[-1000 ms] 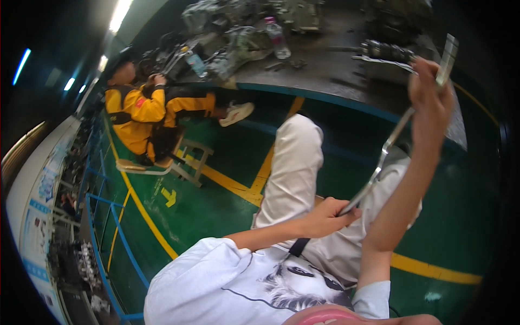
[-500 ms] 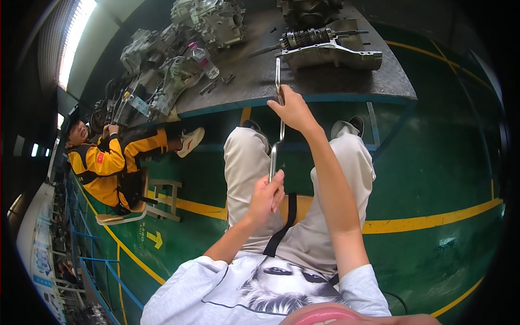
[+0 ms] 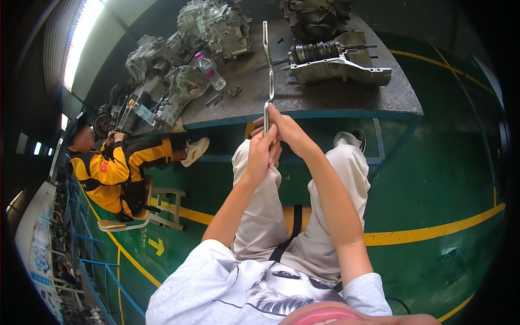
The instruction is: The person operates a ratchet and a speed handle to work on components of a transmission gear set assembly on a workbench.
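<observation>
A shiny cranked metal rod (image 3: pixel 271 76) stands out from my two hands, its far end pointing away over the workbench. My left hand (image 3: pixel 262 151) is closed around its near end. Close against it, my right hand (image 3: pixel 288 131) is closed on the rod too, with the thumb lying along the metal. The two hands overlap, so the rod's lowest tip is hidden. Right of the rod, on the bench, an open gearbox housing half (image 3: pixel 344 70) carries a gear shaft (image 3: pixel 314 52).
The metal-topped workbench (image 3: pixel 244 105) holds several grey castings (image 3: pixel 216 30), pink-capped (image 3: pixel 208 70) and yellow-capped (image 3: pixel 143 112) bottles, and loose bolts (image 3: pixel 215 98). A dark assembly (image 3: pixel 317 19) stands behind the gearbox. At left a person in a yellow jacket (image 3: pixel 103 176) sits on a chair.
The rod has moved away from me and now reaches over the bench. My left hand has come up beside my right hand, both now at the near end.
</observation>
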A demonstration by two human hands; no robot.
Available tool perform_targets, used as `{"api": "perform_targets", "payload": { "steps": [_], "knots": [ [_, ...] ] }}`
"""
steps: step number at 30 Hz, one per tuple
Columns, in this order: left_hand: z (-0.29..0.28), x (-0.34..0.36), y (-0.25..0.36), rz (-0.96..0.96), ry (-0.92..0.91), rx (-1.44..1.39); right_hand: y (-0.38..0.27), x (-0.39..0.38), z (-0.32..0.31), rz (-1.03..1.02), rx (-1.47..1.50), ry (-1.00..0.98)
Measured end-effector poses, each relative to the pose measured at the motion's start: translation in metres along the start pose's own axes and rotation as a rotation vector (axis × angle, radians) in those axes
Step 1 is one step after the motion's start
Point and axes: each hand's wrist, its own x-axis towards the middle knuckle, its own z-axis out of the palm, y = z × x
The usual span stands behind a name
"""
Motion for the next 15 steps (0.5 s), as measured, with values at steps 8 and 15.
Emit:
{"api": "perform_targets", "payload": {
  "steps": [8, 15],
  "knots": [
    [0.011, 0.037, -0.01, -0.138, -0.039, -0.148, -0.001, 0.007, -0.014, -0.257, 0.056, 0.264],
    [0.016, 0.028, -0.022, 0.094, 0.054, 0.104, -0.011, -0.006, -0.01, -0.347, -0.014, 0.144]
  ]
}}
